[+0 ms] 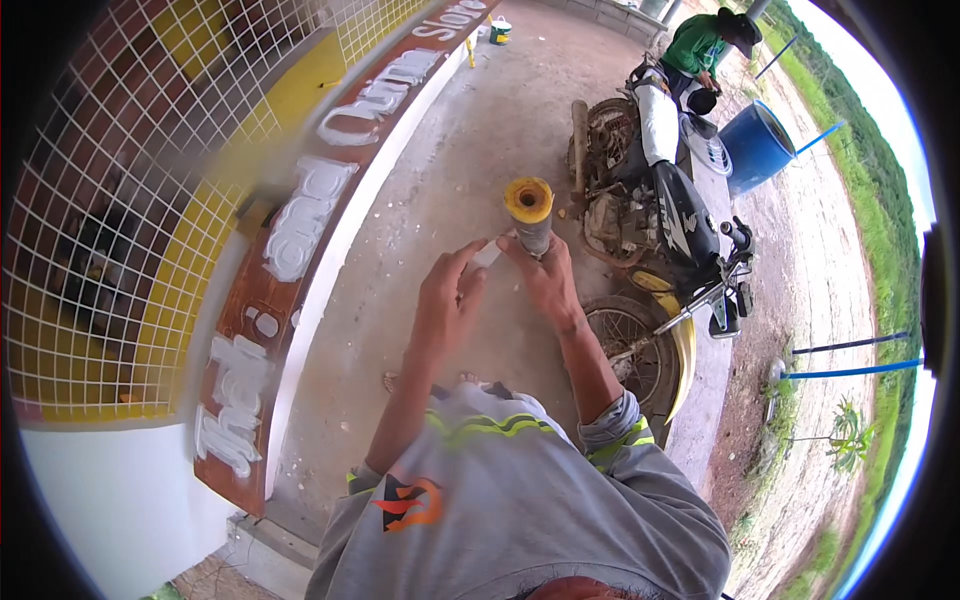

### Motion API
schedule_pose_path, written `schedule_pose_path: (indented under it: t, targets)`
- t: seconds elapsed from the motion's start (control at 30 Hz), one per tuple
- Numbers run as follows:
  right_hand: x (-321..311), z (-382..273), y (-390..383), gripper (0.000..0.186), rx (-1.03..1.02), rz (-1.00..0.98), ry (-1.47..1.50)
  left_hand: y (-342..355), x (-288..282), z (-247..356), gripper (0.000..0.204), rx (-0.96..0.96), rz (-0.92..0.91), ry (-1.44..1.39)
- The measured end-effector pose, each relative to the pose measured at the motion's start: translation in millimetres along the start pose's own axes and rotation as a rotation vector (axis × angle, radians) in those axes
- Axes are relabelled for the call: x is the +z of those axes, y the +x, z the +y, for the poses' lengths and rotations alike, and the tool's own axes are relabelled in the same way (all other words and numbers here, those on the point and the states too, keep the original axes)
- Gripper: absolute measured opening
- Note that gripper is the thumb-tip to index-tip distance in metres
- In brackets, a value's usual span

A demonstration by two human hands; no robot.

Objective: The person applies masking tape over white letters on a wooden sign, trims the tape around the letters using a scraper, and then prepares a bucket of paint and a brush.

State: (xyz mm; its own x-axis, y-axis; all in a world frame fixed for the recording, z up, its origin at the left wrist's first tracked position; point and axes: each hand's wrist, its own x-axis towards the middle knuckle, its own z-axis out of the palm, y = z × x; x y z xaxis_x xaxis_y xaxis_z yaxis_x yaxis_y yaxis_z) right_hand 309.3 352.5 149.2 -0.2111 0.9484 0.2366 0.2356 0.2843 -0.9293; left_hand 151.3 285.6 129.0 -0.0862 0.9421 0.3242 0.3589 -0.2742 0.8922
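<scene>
Holding a grey cylinder (536,234) by its lower end, the right hand (543,280) is clamped on it, thumb to the left side. The cylinder stands roughly upright in the grip, its yellow, holed end facing up, above the middle of the concrete floor (430,180), between the lettered board and the motorcycle.

The left hand (447,295) is beside the right, fingers partly bent and pointing toward it. A small pale flat piece (487,254) lies between the two hands; whether the left hand is closed on it cannot be told.

Along the left edge of the floor runs a reddish-brown board (258,325) with raised white lettering, below a white mesh grille (150,170). Near the far left corner of the floor sits a green and white bucket (500,33).

Along the right edge stands a motorcycle (690,205) with a black tank and yellow front mudguard. Just past it is a blue barrel (752,145); near the far right corner a person in a green top (697,45) bends over.
</scene>
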Motion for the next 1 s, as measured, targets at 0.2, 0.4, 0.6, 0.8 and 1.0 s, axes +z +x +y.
schedule_pose_path:
  t: [0.2,0.4,0.6,0.8,1.0]
  targets:
    - [62.9,-11.6,15.0,0.018,0.079,-0.154,0.093,-23.5,-40.0,-33.3,0.033,-0.273,0.168,0.045]
    - [189.2,12.8,27.9,0.025,-0.038,-0.466,-0.172,-92.2,-108.3,-101.3,0.040,-0.448,0.366,-0.286]
    - [323.6,34.8,15.6,0.025,-0.185,-0.694,-0.246,-163.6,-170.1,-185.4,0.066,-0.372,0.464,-0.198]
    - [407.6,43.6,19.0,0.027,-0.254,-0.870,-0.260,-174.3,-220.0,-209.2,0.067,-0.792,0.278,-0.266]
    - [489.1,71.8,53.0,0.033,-0.256,-1.102,-0.206,-152.7,-239.3,-216.4,0.057,-0.709,0.727,-0.234]
